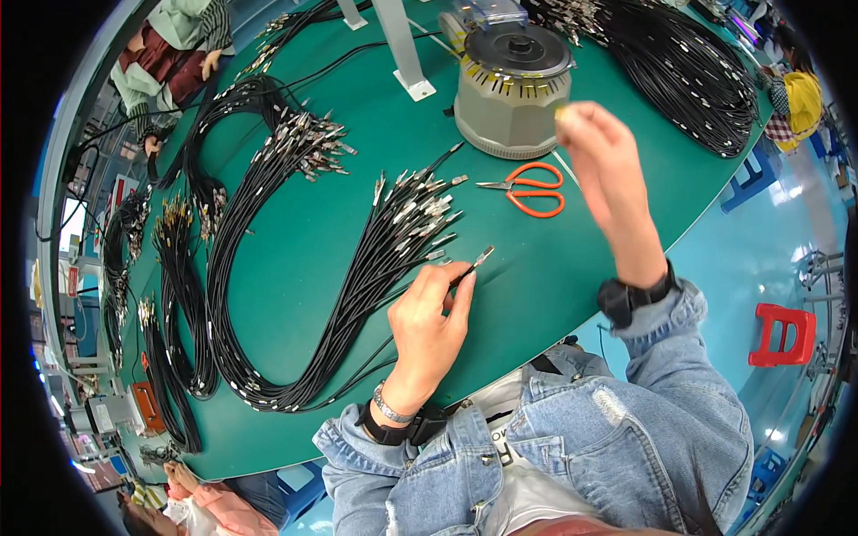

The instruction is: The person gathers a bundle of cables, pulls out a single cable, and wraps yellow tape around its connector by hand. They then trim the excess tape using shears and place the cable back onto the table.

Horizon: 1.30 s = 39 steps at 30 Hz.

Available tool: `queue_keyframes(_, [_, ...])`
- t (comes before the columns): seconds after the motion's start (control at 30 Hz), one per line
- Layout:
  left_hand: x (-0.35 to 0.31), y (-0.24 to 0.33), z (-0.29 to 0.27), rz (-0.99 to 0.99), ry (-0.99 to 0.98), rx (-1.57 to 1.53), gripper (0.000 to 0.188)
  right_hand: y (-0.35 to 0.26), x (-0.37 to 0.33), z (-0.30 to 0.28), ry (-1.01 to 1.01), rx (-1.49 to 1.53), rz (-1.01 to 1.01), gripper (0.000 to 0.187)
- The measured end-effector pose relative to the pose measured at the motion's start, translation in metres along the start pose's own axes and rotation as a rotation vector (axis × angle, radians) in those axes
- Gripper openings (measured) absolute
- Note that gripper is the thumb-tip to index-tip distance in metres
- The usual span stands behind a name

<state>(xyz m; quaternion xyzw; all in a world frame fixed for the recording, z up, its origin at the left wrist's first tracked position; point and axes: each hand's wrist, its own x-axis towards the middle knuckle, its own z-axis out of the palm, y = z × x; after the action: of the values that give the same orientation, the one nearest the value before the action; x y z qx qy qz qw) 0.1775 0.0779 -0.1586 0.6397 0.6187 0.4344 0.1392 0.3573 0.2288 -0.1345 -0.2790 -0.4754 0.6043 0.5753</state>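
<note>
My left hand (427,326) pinches a black cable (466,273) just behind its metal-tipped connector (483,256), which points up and to the right. My right hand (609,170), a little blurred, is raised beside a round grey tape dispenser (508,116) with short yellow strips around its rim. A small yellow piece of tape (561,114) shows at the closed fingertips of that hand. Left of my hands lies a curved bundle of black cables (335,330), their silvery connectors fanned out. Orange-handled scissors (539,191) rest between the dispenser and my left hand.
More cable bundles lie on the green table (295,268) at the left and in a large coil (688,80) at the far right. A white metal post (402,49) stands at the back. Other people sit around the table. A red stool (782,335) stands on the floor at right.
</note>
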Motion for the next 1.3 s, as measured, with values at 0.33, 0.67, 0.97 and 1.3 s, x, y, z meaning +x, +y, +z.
queue_keyframes(0.33, [-0.013, -0.011, -0.002, 0.181, 0.135, 0.205, 0.019, 0.046, -0.105, 0.045, -0.215, -0.039, 0.198, 0.008])
queue_keyframes(0.67, [-0.020, -0.013, -0.004, 0.245, 0.164, 0.259, 0.022, 0.051, -0.113, 0.053, -0.149, -0.085, 0.204, 0.009])
queue_keyframes(0.97, [-0.014, -0.013, -0.005, 0.294, 0.185, 0.244, 0.022, 0.051, -0.109, 0.053, -0.151, -0.104, 0.203, 0.009])
queue_keyframes(1.3, [-0.013, -0.011, -0.004, 0.301, 0.185, 0.247, 0.023, 0.051, -0.108, 0.051, -0.155, -0.124, 0.213, 0.008])
